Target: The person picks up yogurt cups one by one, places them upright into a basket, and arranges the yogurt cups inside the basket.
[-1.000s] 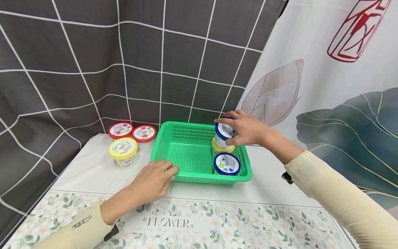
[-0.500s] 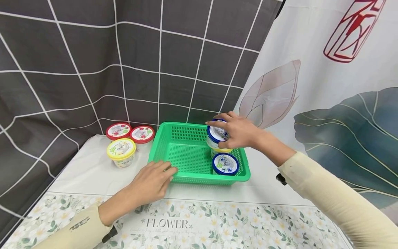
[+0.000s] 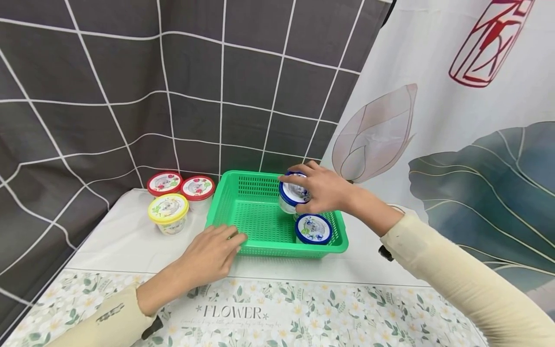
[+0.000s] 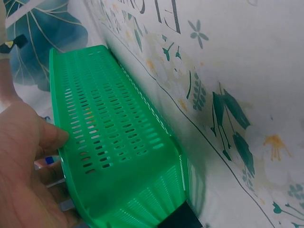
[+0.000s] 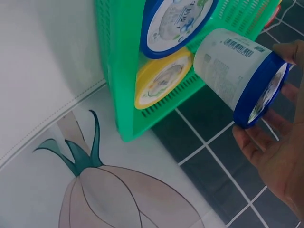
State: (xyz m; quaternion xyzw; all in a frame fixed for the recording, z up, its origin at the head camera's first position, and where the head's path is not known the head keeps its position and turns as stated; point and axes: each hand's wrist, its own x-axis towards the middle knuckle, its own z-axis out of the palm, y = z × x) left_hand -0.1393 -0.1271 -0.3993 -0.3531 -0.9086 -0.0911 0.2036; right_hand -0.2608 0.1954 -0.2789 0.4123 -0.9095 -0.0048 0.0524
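Leftward, right hand's (image 3: 328, 189) blue-lidded tub (image 3: 295, 193) has open room to basket rim (image 3: 216, 200)

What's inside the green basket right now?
Inside the green basket sit a blue-lidded tub and a yellow-lidded tub. The right hand holds a second blue-lidded tub over it. Whatever lies beneath the sitting tubs can't be seen.

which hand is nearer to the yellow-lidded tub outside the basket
Left: the left hand grips the green basket just right of the yellow-lidded tub; the right hand is farther right, holding a blue-lidded tub over the basket.
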